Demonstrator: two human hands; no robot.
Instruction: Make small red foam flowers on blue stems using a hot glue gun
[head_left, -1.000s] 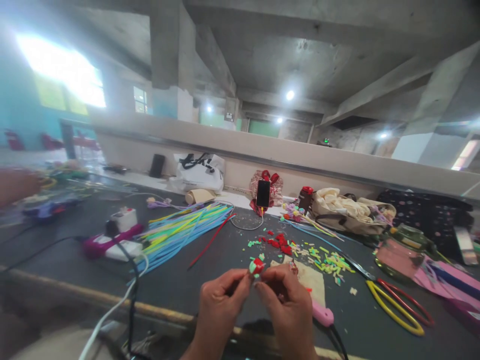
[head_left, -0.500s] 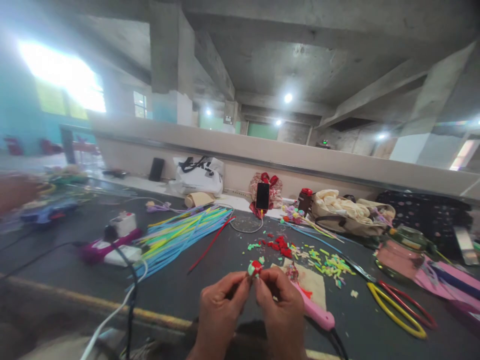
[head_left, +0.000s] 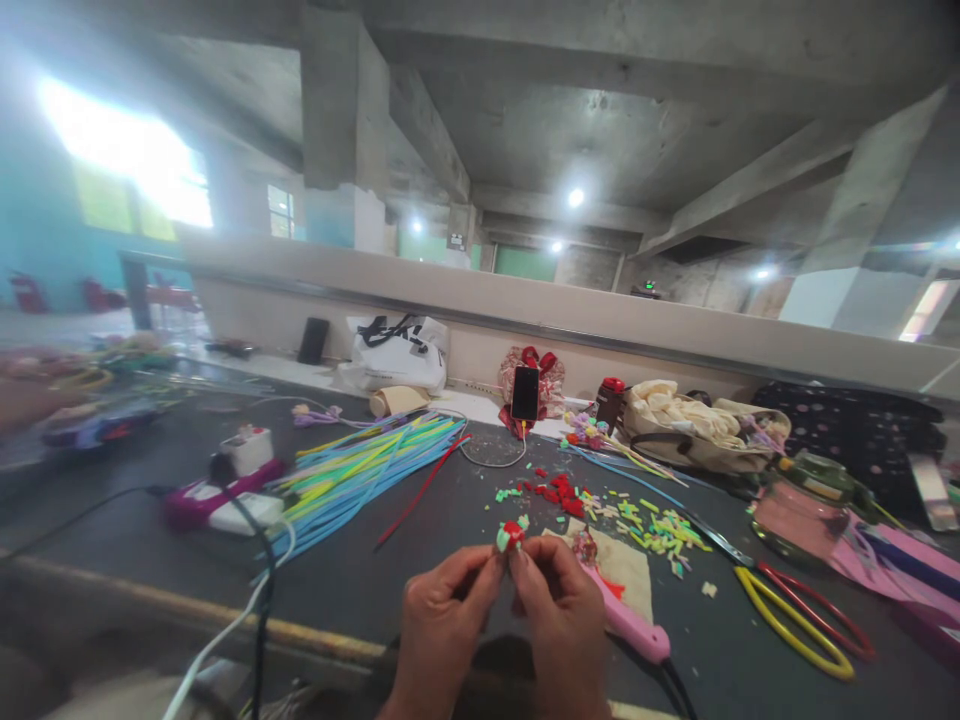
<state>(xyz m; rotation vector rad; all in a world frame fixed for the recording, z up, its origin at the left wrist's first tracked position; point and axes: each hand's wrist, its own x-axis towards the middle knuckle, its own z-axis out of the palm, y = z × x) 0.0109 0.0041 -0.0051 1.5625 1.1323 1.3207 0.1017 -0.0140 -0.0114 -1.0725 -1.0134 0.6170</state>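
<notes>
Piece (head_left: pixel 512 537): small, red and pale green, held up between the fingertips of both hands, above the near part of the table (head_left: pixel 337 575).
Left hand (head_left: pixel 444 605): thumb and forefinger pinched narrow on the piece's left side.
Right hand (head_left: pixel 562 610): thumb and forefinger close together on its right side; the other fingers curl under, partly hidden.
Pink tool (head_left: pixel 634 625): just beside the right hand, partly over a cloth (head_left: pixel 636 565), a black cord at its handle end.
Bits: loose on the table beyond the hands, red bits (head_left: pixel 561 493) in the middle, yellow-green bits (head_left: pixel 667 528) right of them.
Strips (head_left: pixel 375 465): a blue, yellow and green bundle, ahead and left; a red strip (head_left: pixel 421 490) lies just beside it.
Scissors (head_left: pixel 795 620): well right, blades pointing away, handles yellow and red.
Phone (head_left: pixel 525 392): propped upright before a patterned bag (head_left: pixel 553 375), cable plugged in below.
</notes>
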